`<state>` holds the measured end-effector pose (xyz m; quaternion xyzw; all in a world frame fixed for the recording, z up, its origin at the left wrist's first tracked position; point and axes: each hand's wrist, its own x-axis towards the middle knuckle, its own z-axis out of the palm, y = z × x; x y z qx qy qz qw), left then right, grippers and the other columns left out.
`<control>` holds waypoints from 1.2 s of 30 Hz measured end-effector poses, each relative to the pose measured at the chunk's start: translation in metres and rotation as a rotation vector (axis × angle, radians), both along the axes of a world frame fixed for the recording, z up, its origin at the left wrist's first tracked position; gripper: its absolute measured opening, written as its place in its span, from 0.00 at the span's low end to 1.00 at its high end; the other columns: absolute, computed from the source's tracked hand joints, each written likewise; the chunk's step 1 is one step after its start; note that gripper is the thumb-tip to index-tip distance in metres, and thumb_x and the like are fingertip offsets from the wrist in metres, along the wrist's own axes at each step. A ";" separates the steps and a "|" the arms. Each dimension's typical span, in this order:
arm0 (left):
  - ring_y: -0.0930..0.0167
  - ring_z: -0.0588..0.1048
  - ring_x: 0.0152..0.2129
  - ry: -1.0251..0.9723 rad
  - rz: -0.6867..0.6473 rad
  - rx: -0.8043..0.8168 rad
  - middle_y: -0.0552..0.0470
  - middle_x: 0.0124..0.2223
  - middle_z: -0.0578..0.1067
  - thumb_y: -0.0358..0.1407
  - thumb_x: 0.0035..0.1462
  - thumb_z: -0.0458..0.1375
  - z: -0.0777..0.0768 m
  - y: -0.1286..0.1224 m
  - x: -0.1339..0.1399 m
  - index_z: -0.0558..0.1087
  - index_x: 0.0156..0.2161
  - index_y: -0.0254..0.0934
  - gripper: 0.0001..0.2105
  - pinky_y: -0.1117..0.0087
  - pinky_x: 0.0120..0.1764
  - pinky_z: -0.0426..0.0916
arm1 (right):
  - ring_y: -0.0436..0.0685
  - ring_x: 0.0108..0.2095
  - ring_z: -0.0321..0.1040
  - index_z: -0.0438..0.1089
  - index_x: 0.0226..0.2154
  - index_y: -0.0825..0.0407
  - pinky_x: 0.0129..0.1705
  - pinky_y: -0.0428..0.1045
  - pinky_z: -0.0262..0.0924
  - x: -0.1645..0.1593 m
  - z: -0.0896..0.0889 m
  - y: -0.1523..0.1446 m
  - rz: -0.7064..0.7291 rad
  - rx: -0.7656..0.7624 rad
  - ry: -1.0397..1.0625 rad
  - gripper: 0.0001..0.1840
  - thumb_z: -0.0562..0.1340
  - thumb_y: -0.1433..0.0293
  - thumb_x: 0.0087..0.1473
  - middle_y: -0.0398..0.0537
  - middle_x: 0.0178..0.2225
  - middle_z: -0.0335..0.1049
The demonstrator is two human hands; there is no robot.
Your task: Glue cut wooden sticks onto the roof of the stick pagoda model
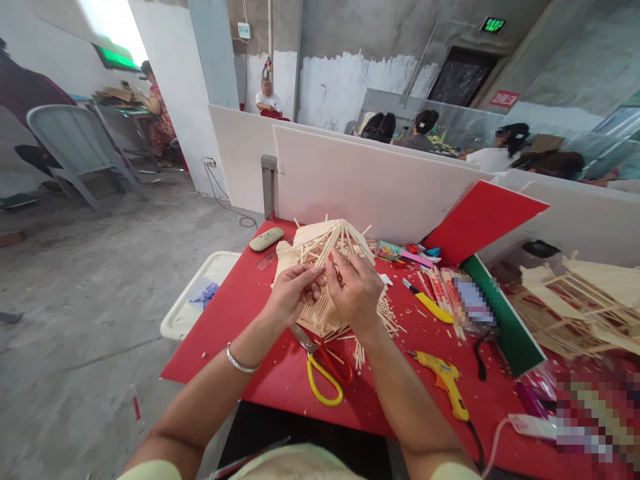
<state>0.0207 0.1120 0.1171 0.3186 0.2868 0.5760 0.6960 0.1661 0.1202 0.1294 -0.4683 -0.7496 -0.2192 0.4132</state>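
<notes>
A model building of pale wooden sticks [310, 237] with a pointed roof frame sits on the red table, right behind my hands. My left hand [296, 292] pinches a thin wooden stick [325, 257] between thumb and forefinger, in front of the roof. Close beside it, my right hand [357, 288] has thumb and fingers closed at the same stick. Their fingertips partly hide the stick and the lower model. Scissors [325, 380] with yellow and red handles lie below my hands. Loose sticks [390, 313] are scattered to the right.
A yellow glue gun [445, 380] and a yellow utility knife [430, 303] lie on the right of the red table [230, 333]. A glasses case [267, 239] is at back left. White partition boards [350, 180] stand behind; another stick model [575, 300] is far right.
</notes>
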 end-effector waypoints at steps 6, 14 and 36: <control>0.79 0.71 0.15 -0.020 -0.001 0.000 0.52 0.26 0.77 0.37 0.47 0.70 -0.004 0.000 0.000 0.75 0.33 0.31 0.13 0.80 0.15 0.62 | 0.54 0.36 0.66 0.73 0.52 0.52 0.41 0.49 0.59 0.000 0.000 0.001 0.004 -0.002 -0.001 0.18 0.59 0.66 0.62 0.48 0.33 0.73; 0.79 0.70 0.15 -0.010 -0.027 -0.003 0.52 0.25 0.76 0.37 0.48 0.69 -0.003 -0.001 0.001 0.74 0.30 0.30 0.12 0.80 0.16 0.62 | 0.54 0.36 0.66 0.73 0.52 0.53 0.41 0.50 0.59 0.000 0.000 0.000 -0.003 0.000 0.003 0.18 0.59 0.65 0.62 0.49 0.33 0.73; 0.76 0.72 0.15 -0.034 0.127 0.013 0.52 0.29 0.77 0.34 0.49 0.66 -0.015 -0.012 0.005 0.73 0.38 0.32 0.12 0.78 0.15 0.61 | 0.56 0.37 0.66 0.71 0.55 0.52 0.42 0.50 0.61 -0.002 0.001 -0.005 -0.017 -0.043 -0.005 0.22 0.58 0.65 0.60 0.50 0.34 0.72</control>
